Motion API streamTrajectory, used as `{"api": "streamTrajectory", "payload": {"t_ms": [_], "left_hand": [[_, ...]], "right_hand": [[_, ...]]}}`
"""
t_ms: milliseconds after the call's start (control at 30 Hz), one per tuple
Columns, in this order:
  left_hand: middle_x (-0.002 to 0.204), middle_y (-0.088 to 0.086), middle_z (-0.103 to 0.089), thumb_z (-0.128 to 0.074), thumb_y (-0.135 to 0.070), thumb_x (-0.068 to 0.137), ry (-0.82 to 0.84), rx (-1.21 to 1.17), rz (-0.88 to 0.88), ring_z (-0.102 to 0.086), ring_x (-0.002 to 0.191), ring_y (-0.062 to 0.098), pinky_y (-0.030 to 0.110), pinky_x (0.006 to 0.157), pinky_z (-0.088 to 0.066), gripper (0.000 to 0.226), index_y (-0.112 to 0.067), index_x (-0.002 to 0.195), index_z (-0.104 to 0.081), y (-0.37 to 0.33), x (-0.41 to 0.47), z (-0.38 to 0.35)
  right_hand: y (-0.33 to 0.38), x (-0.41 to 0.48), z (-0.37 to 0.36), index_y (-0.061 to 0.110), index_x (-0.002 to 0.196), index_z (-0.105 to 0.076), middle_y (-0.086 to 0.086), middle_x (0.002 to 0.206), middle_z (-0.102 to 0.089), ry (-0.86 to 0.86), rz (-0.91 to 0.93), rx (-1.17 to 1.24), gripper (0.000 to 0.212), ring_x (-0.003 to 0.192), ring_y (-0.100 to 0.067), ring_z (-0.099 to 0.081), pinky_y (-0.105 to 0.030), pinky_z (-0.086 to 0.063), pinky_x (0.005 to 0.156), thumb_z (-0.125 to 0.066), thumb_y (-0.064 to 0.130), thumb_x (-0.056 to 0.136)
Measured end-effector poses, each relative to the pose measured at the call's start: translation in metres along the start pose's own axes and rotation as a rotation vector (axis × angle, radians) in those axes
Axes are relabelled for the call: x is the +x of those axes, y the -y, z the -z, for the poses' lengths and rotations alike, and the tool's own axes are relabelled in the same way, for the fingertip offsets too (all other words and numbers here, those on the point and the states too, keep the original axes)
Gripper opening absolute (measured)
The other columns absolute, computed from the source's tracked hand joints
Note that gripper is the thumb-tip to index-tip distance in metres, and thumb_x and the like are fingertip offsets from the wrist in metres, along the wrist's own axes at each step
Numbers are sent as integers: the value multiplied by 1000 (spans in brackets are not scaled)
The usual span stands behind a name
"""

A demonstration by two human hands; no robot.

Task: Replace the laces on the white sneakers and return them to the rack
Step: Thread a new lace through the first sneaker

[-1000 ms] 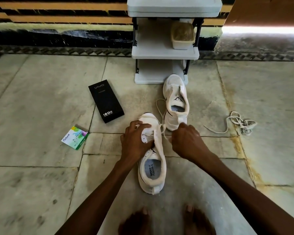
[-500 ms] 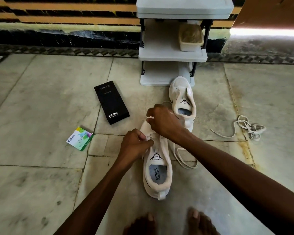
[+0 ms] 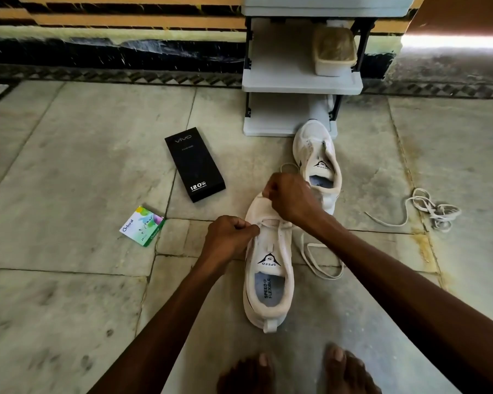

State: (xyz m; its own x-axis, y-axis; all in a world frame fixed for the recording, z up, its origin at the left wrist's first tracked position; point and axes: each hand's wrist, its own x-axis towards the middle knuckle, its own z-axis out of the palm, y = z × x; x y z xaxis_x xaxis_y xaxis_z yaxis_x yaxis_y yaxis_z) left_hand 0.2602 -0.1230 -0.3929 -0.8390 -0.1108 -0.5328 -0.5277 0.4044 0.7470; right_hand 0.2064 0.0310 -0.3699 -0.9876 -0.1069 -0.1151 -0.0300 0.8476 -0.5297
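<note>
Tub [image 3: 335,52] on rack [image 3: 279,69], brownish contents

Stone floor [image 3: 69,172] under sneakers [image 3: 269,282], laces [image 3: 440,214], box [image 3: 194,163], rack [image 3: 285,83].

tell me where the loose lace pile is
Head view: the loose lace lies bunched on the floor, right of the far sneaker and apart from it.

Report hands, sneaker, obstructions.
Left hand pinches eyelet edge of near sneaker; right hand pinches lace. Lace barely threaded, slack on floor. Far sneaker before rack.
</note>
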Motion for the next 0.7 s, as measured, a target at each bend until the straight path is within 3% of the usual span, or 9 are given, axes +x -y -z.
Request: {"api": "streamTrajectory", "payload": {"t_ms": [100,167,267,433,600,700], "left_hand": [[76,-2,-73,-72,-24,82,-10,-4,-41,-70,77,17,39,80,-59,11,-26,71,-71,3,-4,0],[79,-3,-72,-69,-22,85,18,-10,-49,-69,80,16,37,81,-59,12,-27,74,-71,4,-4,3],[84,5,-74,-68,-17,87,74,-86,-24,-71,85,23,40,82,-60,9,-20,81,-74,2,-4,6],[89,8,-74,-67,-12,87,97,-124,-15,-70,90,27,38,82,-59,9,-13,84,-75,3,-5,8],[89,6,-74,-67,-12,88,101,-135,-12,-70,87,22,28,72,-58,9,-14,84,-75,2,-5,9],[86,7,-74,-66,-10,88,117,-156,-20,-70,84,21,25,68,-57,11,-13,82,-74,2,-5,10]], "right_hand": [[2,-29,4,11,90,-75,-2,86,-74,51,50,40,8,74,-9,-63,-15,-40,59,-69,15,86],[1,-45,2,14,89,-77,-2,85,-75,75,104,19,9,79,-17,-68,-27,-48,68,-69,18,85],[1,-60,0,16,88,-77,-4,83,-74,44,148,-2,11,81,-24,-67,-34,-51,70,-67,19,86],[2,-64,-18,20,106,-75,-4,94,-63,52,217,-147,24,89,-28,-63,-27,-38,67,-55,19,93],[0,-58,-27,12,95,-74,-8,91,-64,31,155,-131,23,86,-30,-62,-30,-39,68,-53,21,91],[-3,-58,-29,9,81,-72,-11,81,-65,-23,102,-48,19,81,-31,-61,-28,-31,64,-57,20,86]]}}
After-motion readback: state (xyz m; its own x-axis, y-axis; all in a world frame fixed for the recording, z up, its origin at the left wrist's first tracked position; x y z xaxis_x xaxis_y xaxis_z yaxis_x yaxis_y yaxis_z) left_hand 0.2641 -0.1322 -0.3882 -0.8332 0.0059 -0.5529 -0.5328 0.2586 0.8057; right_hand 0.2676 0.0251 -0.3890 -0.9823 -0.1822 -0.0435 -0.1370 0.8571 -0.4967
